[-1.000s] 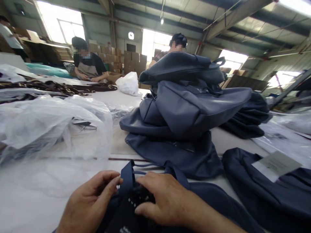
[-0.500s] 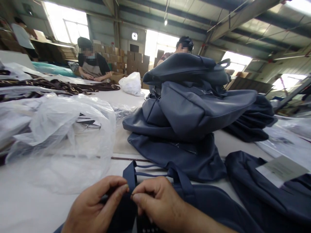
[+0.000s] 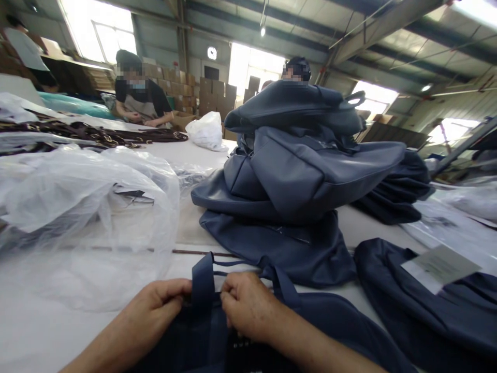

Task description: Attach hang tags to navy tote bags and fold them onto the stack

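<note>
A navy bag (image 3: 334, 316) with upright strap handles (image 3: 202, 282) lies at the bottom centre. Just left of the nearer handle, my left hand (image 3: 157, 305) is closed, thumb and forefinger pinched at the strap's edge; what they hold is too small to name. On the handle's other side my right hand (image 3: 248, 305) is closed too, its fingertips curled by the strap, and anything in them is hidden. Below my right hand, a black tag (image 3: 244, 352) with pale lettering shows against the bag.
A tall pile of navy bags (image 3: 287, 171) stands beyond my hands. Clear plastic (image 3: 135, 223) and dark straps (image 3: 89, 132) spread over the left. Another bag (image 3: 427, 311) bears a grey card (image 3: 442, 267) at right. A person (image 3: 142, 98) works across the table.
Both hands have moved forward and apart, from meeting fingertips in front of the handle to either side of it. The view has shifted slightly.
</note>
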Tool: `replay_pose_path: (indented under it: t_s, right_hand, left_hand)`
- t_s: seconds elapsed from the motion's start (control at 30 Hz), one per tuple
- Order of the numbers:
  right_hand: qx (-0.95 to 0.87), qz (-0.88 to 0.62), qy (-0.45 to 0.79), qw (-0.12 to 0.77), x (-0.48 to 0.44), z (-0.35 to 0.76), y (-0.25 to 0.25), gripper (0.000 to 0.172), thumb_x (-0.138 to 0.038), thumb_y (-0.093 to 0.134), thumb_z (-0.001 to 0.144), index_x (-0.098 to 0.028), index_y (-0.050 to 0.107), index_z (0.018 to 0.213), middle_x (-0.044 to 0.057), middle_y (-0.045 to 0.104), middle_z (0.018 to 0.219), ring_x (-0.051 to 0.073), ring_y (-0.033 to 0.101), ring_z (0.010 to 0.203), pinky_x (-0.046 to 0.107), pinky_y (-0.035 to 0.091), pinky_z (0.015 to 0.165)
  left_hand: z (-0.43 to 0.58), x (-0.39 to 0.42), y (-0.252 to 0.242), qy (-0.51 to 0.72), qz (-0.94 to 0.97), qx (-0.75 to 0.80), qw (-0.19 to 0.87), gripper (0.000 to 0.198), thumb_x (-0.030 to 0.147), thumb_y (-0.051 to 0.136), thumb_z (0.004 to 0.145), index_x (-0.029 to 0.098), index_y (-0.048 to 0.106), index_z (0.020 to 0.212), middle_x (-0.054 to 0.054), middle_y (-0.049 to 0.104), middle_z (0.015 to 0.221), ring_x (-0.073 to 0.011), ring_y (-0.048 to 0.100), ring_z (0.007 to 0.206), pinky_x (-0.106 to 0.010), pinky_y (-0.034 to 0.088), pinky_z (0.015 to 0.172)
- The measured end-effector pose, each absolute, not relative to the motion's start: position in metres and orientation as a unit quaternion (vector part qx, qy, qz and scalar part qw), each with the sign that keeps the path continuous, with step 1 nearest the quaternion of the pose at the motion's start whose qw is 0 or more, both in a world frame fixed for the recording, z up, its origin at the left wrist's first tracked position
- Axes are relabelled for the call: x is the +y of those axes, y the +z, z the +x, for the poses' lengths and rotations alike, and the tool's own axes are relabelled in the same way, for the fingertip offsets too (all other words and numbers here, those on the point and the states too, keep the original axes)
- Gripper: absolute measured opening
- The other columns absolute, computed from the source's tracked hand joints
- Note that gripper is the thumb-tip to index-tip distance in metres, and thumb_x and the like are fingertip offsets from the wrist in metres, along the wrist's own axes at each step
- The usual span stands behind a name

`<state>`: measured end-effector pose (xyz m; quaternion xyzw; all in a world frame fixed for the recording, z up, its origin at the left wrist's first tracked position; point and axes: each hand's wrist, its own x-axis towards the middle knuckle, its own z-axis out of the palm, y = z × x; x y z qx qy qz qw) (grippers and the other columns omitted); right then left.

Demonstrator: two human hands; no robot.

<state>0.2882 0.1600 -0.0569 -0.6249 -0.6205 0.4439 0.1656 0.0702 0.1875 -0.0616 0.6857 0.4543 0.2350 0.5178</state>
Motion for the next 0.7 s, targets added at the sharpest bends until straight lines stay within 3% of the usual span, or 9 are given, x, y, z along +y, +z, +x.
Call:
replay_pose_path:
  t_s: [0.1,0.23,0.37,0.6,0.7]
  right_hand:
    - [-0.613,-0.605,0.473,0.185,0.158,0.279,-0.065,0.017,-0.016,0.052,0.086,-0.02,0.068,0.083,-0.004,0.061,0.056,0.011,0.056,0.042,0.019,0.037,0.045]
    - [-0.605,-0.572,0.479,0.278,0.157,0.273,-0.073,0.02,-0.014,0.053,0.087,-0.018,0.072,0.087,-0.005,0.061,0.059,0.009,0.055,0.047,0.019,0.041,0.052]
    - [-0.629,-0.547,0.442,0.33,0.158,0.273,-0.08,0.021,-0.012,0.054,0.087,-0.017,0.075,0.083,-0.003,0.063,0.062,0.011,0.058,0.057,0.021,0.042,0.058]
    - [-0.654,-0.544,0.449,0.273,0.159,0.281,-0.071,0.018,-0.013,0.06,0.08,-0.019,0.076,0.084,-0.004,0.063,0.065,0.011,0.055,0.059,0.021,0.037,0.056]
    - [-0.637,-0.542,0.504,0.217,0.159,0.29,-0.06,0.008,-0.017,0.067,0.075,-0.019,0.073,0.081,-0.007,0.056,0.059,0.01,0.049,0.053,0.021,0.032,0.05]
  left_hand:
    - [0.075,0.19,-0.063,0.272,0.632,0.43,0.584,0.016,0.03,0.067,0.085,0.029,0.082,0.087,-0.001,0.079,0.09,-0.0281,0.073,0.099,-0.036,0.06,0.092]
    - [0.087,0.186,-0.065,0.231,0.594,0.449,0.626,0.015,0.025,0.068,0.08,0.029,0.082,0.083,0.004,0.077,0.078,-0.0259,0.074,0.088,-0.029,0.06,0.079]
    - [0.091,0.184,-0.065,0.223,0.609,0.483,0.588,0.017,0.025,0.064,0.079,0.027,0.08,0.076,0.005,0.073,0.069,-0.0258,0.074,0.085,-0.026,0.058,0.071]
    - [0.082,0.185,-0.072,0.237,0.671,0.496,0.498,0.011,0.031,0.064,0.082,0.025,0.073,0.083,0.002,0.075,0.086,-0.0238,0.07,0.088,-0.029,0.056,0.084]
    - [0.076,0.187,-0.075,0.228,0.688,0.523,0.449,0.019,0.04,0.055,0.089,0.025,0.066,0.083,-0.001,0.07,0.086,-0.023,0.067,0.086,-0.03,0.054,0.079]
